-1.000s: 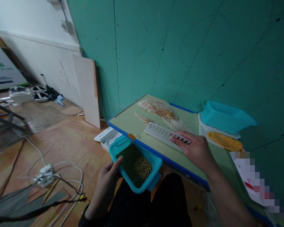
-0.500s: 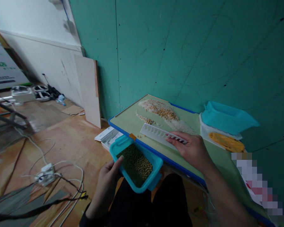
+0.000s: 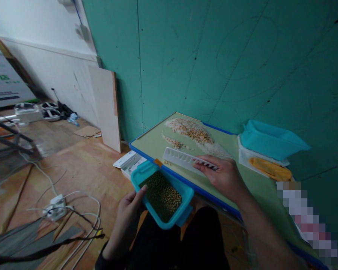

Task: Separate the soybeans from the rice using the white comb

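Gripping the tub (image 3: 142, 171) from below, our left hand (image 3: 128, 212) is curling its fingers under the base and pressing the thumb on the near rim. We are holding the tub just off the table (image 3: 150, 140) edge, below its blue lip and tilted a little. It is about half full of beans (image 3: 161, 195). We are judging it bottom-heavy, with smooth plastic walls and a loose load that will shift as it tips, so a hold under the base with the thumb on the rim seems soundest.

Further right, the white scraper (image 3: 181, 158) is lying slantwise on the table near that edge, a few stray beans by its left end. Our right hand (image 3: 225, 178) is laying its fingers close together over the scraper's right end. The thumb is hidden, so we cannot tell how firmly it is clamping. We are taking the scraper for light, stiff and thin, best held at that end.

Behind it a grain pile (image 3: 191, 131) is spreading, and a teal tray (image 3: 270, 140) is sitting at far right.
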The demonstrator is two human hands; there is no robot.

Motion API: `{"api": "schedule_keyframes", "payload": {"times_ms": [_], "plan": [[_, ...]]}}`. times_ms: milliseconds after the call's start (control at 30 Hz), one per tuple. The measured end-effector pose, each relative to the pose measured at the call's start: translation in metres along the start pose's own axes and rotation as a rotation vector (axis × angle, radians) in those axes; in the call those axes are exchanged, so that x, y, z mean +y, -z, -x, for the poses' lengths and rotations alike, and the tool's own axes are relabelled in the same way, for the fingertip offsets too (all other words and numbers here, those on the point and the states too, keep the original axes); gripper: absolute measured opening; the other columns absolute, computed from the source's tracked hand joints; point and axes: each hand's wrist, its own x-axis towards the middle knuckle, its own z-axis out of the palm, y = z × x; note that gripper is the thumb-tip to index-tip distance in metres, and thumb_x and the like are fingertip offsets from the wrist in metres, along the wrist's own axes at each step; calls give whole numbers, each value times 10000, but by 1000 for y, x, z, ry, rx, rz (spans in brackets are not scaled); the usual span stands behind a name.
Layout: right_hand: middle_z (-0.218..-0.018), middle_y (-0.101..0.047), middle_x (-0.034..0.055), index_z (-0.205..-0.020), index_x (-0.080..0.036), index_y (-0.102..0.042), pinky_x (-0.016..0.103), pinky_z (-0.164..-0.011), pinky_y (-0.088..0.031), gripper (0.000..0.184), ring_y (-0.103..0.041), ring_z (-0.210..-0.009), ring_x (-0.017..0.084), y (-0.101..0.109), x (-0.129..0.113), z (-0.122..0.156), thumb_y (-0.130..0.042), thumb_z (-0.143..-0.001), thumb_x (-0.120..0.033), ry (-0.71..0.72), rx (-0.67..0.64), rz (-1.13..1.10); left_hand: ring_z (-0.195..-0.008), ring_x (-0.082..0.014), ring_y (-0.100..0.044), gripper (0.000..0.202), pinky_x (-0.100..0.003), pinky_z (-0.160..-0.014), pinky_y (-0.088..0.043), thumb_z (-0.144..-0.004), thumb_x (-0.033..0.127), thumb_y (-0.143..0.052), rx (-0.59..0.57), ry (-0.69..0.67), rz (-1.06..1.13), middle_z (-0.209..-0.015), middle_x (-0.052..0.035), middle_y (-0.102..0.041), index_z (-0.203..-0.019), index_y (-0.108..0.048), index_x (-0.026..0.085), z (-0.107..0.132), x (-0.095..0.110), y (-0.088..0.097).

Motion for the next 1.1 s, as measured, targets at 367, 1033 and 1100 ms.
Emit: {"api": "schedule_keyframes", "payload": {"times_ms": [367, 1033, 1100], "plan": [[-820, -787, 9, -1007, -221, -757, 232, -587, -522, 153, -715, -637, 137, -7, -14, 17, -623, -934, -240, 101, -41, 73, -478, -103, -522, 334, -215, -493, -460, -688, 451, -843, 2, 0, 10, -513, 17, -590, -596, -716, 155, -1, 0, -1], [-1127, -744, 141, -1446, -203, -512, 297, -566, -499, 561, -712, -736, 204, -49, -59, 20, -476, -896, -99, 331, -320, 570, -442, -100, -483, 304, -213, -474, -442, -587, 413, -899, 72, 19, -4, -458, 52, -543, -564, -706, 179, 9, 8, -13], [-994, -756, 152, -1422, -158, -529, 291, -505, -447, 526, -693, -661, 206, -52, -71, 14, -478, -900, -118, 281, -350, 630, -421, -78, -431, 341, -188, -443, -414, -576, 423, -909, 79, 26, -4, -431, 68, -491, -522, -678, 178, 10, 8, -12]]}}
